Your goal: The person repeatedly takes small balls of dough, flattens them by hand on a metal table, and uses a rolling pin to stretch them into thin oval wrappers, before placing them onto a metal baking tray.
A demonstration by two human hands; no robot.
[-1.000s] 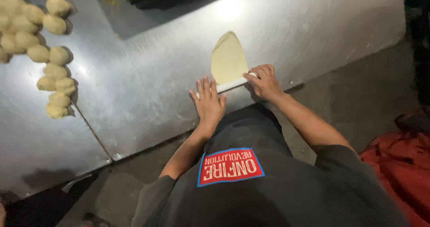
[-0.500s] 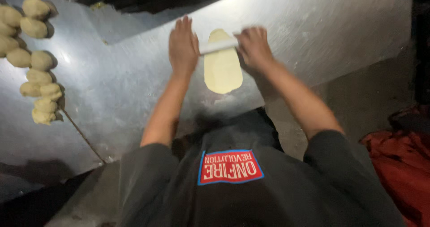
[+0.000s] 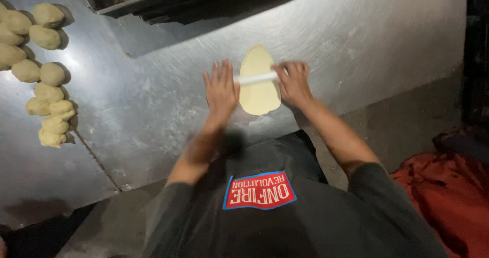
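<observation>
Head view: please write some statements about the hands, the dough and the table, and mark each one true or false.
1. Both hands, left and right, press on a white rolling pin. True.
2. The pin lies across a flat dough sheet. True.
3. The dough balls lie right of the hands. False: they lie at the left.
4. The table is wooden. False: it is metal.

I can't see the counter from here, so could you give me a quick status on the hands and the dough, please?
Left hand and right hand flat on white rolling pin. Pin lies across oval dough sheet. Dough balls far left, nothing blocking.
</observation>
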